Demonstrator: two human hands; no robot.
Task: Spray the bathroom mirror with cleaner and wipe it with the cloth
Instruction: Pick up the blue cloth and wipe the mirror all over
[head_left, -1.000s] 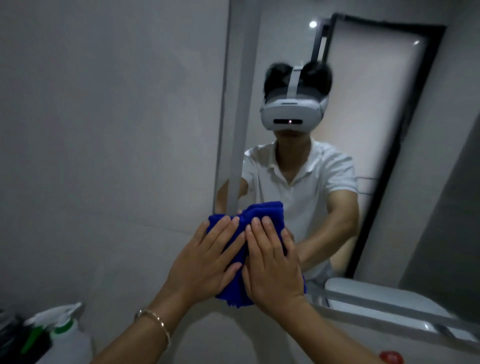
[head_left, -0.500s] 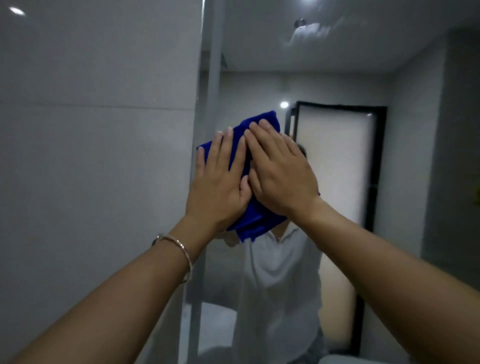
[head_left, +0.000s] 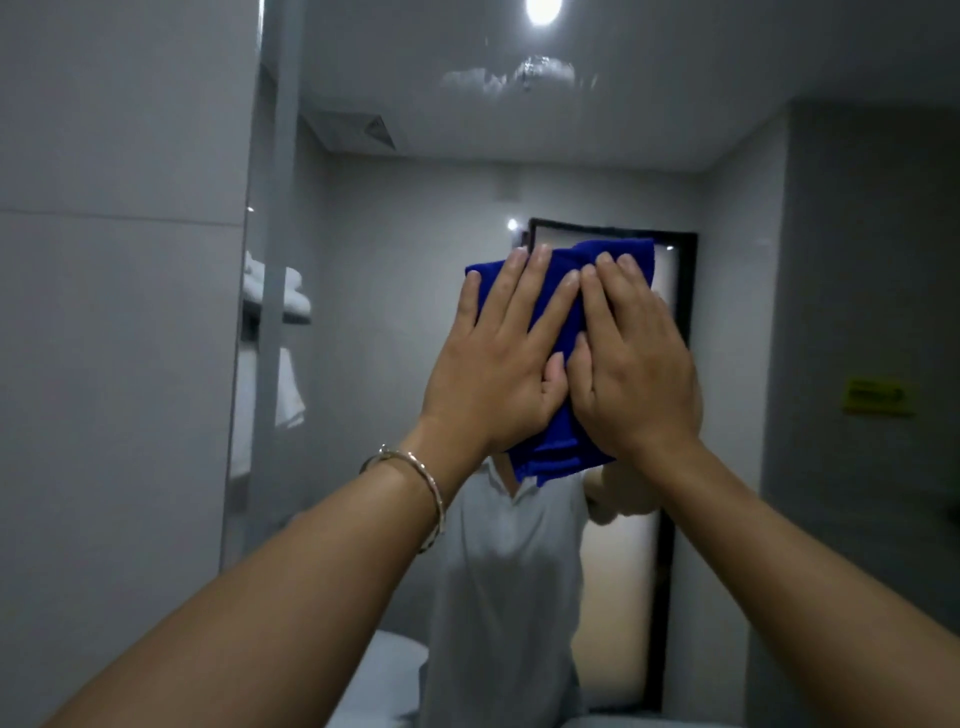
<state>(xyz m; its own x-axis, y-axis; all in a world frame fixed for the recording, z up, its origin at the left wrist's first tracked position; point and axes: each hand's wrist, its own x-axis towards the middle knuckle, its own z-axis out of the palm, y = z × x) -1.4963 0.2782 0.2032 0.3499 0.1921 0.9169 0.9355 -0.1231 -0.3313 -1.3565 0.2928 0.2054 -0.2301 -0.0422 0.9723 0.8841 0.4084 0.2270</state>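
A folded blue cloth (head_left: 558, 457) lies flat against the bathroom mirror (head_left: 415, 197) at about head height. My left hand (head_left: 498, 358), with a thin bracelet on its wrist, presses on the cloth's left half with straight fingers. My right hand (head_left: 631, 364) presses on its right half, fingers straight, thumb side touching the left hand. A patch of wet cleaner streaks (head_left: 514, 78) shows high on the glass near a reflected ceiling light. The spray bottle is out of view.
A grey tiled wall (head_left: 114, 364) runs along the left, meeting the mirror's left edge (head_left: 244, 312). The glass reflects a person in a white shirt, a dark-framed door, white towels on a rack and a yellow sign on the right wall.
Both hands have slid the cloth up the mirror from near its bottom edge, then to the right. My view has tilted upward, so the counter and spray bottle have dropped out of sight.
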